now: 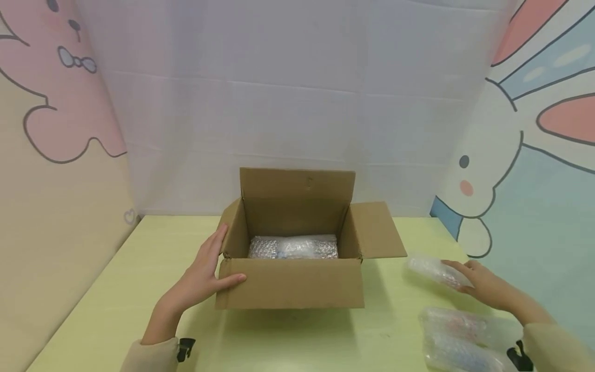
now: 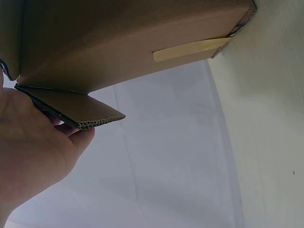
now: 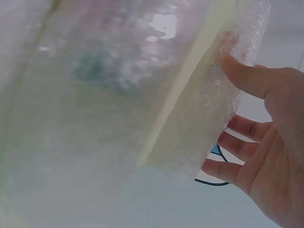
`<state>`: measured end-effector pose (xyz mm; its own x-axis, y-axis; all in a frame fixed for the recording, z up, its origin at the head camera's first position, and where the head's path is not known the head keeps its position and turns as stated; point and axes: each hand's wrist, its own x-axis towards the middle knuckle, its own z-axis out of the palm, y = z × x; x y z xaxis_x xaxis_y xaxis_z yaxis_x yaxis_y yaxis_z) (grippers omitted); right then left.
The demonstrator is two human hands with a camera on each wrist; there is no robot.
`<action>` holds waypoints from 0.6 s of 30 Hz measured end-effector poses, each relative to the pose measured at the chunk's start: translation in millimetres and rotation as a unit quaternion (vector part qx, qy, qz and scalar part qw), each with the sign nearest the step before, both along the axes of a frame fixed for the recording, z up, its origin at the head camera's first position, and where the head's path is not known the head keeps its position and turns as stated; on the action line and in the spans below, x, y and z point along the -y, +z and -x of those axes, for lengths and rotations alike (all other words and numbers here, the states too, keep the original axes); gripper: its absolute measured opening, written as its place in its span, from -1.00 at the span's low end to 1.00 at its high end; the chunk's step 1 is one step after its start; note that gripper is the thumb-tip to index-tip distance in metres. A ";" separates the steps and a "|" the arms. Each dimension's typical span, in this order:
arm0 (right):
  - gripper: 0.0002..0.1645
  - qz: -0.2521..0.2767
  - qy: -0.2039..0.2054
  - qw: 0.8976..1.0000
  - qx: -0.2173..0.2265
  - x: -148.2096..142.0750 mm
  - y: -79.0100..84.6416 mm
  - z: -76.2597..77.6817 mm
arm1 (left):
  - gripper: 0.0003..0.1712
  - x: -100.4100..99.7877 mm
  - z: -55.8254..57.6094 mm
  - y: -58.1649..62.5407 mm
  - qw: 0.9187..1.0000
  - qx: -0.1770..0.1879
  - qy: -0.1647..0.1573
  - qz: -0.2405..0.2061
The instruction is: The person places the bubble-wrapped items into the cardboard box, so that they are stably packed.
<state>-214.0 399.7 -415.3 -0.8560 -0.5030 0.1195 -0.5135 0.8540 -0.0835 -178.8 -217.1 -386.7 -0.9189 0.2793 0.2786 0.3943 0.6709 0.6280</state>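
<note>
An open cardboard box stands mid-table, with bubble-wrapped packages inside. My left hand holds its left front corner, the thumb lying on the front flap. In the left wrist view, the fingers of that hand reach behind the side flap. Over at the right, my right hand grips a bubble-wrapped package by its right end. The right wrist view has the thumb on the near face of this package and the other fingers at its far edge. What the wrap contains is blurred.
More bubble-wrapped packages lie on the pale yellow table at the front right, close below my right forearm. The right flap of the box sticks out sideways. A white curtain hangs behind, with cartoon-printed walls on both sides.
</note>
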 end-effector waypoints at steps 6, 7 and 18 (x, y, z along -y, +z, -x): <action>-0.24 0.002 -0.031 0.999 -0.025 -0.4 46.9 11.5 | 0.31 0.5 1.8 -1.5 1.000 0.003 0.001 0.000; -0.23 0.002 -0.036 0.999 -0.035 -0.7 55.4 13.3 | 0.31 0.5 1.9 -1.6 1.000 0.003 0.001 -0.001; -0.17 -0.006 -0.046 0.994 -0.102 42.4 142.7 19.7 | 0.31 1.1 2.1 -1.5 1.000 0.010 0.003 -0.002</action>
